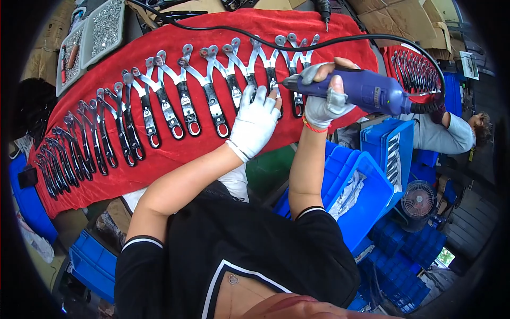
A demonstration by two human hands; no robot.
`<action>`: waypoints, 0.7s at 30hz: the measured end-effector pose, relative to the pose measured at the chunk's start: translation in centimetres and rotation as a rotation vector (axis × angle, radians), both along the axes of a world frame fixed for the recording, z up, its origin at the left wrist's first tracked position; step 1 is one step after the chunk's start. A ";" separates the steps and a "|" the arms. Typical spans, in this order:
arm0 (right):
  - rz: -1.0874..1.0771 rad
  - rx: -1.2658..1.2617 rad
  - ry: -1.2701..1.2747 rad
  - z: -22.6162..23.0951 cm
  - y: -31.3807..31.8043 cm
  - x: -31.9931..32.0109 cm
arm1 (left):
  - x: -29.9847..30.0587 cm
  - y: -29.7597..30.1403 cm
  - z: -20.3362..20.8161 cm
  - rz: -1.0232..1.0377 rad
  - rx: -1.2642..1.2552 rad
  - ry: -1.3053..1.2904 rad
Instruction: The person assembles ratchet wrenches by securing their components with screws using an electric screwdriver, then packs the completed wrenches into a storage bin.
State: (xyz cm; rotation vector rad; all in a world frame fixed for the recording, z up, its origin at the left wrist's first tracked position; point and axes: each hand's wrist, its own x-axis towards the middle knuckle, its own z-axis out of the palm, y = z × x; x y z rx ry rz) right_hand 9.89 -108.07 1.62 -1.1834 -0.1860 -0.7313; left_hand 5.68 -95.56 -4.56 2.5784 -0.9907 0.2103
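My right hand (325,101) grips a purple electric screwdriver (366,91), thumb and fingers around its body, with its dark tip pointing left. Just beyond that tip, a Y-shaped metal piece with a black handle (273,80) lies on the red cloth (319,50). My left hand (256,123), in a white glove, rests over this piece's lower handle with its fingers bent onto it. Part of the handle is hidden beneath the fingers. Similar silver-and-black pieces (188,103) lie side by side in a long curved row to the left.
Trays of small metal parts (103,32) stand at the far left. A black cable (234,38) crosses above the row. Blue crates (366,191) stand at the right, near a fan (418,199). Another person (446,133) is beside a second red cloth with similar pieces.
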 end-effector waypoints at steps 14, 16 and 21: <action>0.065 -0.158 0.086 -1.1 1.1 1.3 | 0.2 -0.5 -1.9 -0.047 0.004 -0.214; 0.037 -0.206 0.077 -1.3 0.4 1.5 | 0.2 -0.5 -1.6 -0.057 -0.002 -0.206; 0.059 -0.011 0.052 -0.2 0.5 -0.6 | 0.1 -0.6 -1.5 -0.034 -0.029 -0.122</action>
